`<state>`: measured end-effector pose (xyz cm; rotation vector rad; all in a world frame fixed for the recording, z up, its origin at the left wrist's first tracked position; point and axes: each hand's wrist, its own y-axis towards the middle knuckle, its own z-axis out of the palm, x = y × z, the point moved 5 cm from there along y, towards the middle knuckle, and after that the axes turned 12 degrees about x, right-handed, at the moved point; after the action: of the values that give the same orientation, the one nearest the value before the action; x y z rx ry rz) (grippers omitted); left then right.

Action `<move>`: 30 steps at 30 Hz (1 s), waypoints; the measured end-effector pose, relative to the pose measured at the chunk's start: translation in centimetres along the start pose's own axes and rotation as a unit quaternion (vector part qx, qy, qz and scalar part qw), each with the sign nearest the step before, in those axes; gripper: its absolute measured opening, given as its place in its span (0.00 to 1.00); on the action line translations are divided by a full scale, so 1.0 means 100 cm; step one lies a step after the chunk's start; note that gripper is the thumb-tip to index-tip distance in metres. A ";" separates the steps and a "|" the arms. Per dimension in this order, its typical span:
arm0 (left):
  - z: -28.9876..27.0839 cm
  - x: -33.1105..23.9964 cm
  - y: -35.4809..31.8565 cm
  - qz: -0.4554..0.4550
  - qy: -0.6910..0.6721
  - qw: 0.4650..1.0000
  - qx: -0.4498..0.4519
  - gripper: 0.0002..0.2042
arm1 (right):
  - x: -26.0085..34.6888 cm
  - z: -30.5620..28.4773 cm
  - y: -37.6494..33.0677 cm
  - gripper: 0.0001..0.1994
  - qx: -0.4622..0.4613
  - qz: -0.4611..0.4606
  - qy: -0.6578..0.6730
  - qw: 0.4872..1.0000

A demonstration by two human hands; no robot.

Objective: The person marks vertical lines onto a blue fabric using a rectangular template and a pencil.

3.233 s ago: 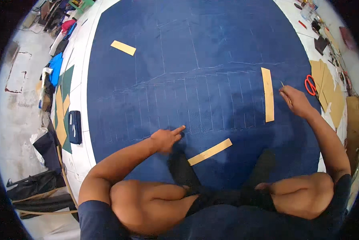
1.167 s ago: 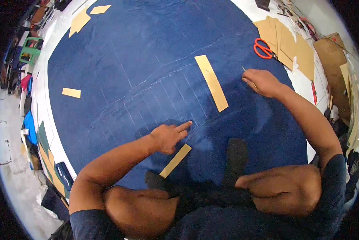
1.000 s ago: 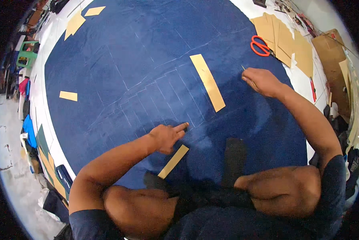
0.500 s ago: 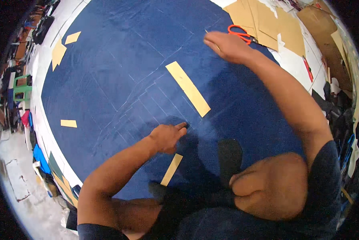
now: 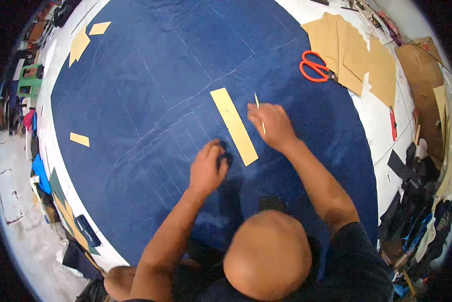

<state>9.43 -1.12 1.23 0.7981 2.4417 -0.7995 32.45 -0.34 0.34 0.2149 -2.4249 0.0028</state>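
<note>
Dark blue fabric (image 5: 100, 186) lies spread out, marked with thin white lines. My right hand (image 5: 275, 126) is closed around a slim pale-yellow stick, pencil-like (image 5: 256, 100), just right of a long tan card strip (image 5: 234, 128). On the strip's other side my left hand (image 5: 208, 166) hovers low over the cloth, its fingers curved and apart with nothing visible in them. Whether its fingertips touch the fabric cannot be made out.
Orange-handled scissors (image 5: 314, 66) rest at the fabric's right edge beside stacked tan card patterns (image 5: 349, 50). A red cutter-like tool (image 5: 393, 123) lies farther right. Smaller card pieces (image 5: 80, 140) sit at left. My bent knee (image 5: 269, 254) covers the near side; dark scraps (image 5: 412, 171) pile at right.
My right hand has come down and left from near the scissors to beside the long strip. My left hand has pulled back from its pointing pose. The view has shifted, and a small strip is now hidden.
</note>
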 end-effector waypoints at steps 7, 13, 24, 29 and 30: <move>-0.006 0.019 0.025 -0.030 0.120 0.987 -0.106 0.32 | 0.020 0.047 -0.033 0.17 0.092 -0.119 -0.117 0.982; -0.014 0.016 0.042 -0.061 0.086 0.994 -0.041 0.37 | 0.019 0.051 -0.029 0.15 0.142 -0.156 -0.146 0.966; -0.014 0.011 0.057 -0.020 0.176 0.983 -0.038 0.43 | 0.021 0.056 -0.035 0.14 0.072 -0.122 -0.080 0.987; -0.018 0.005 0.047 0.024 0.155 0.984 -0.084 0.36 | 0.018 0.055 -0.037 0.14 0.065 -0.136 -0.074 0.986; -0.018 0.000 0.041 0.015 0.119 0.989 -0.087 0.31 | 0.015 0.053 -0.039 0.13 0.056 -0.135 -0.072 0.987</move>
<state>11.64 2.81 0.94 0.9050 2.6557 -0.4945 28.55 -4.75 -2.95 0.6135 -2.5224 0.0011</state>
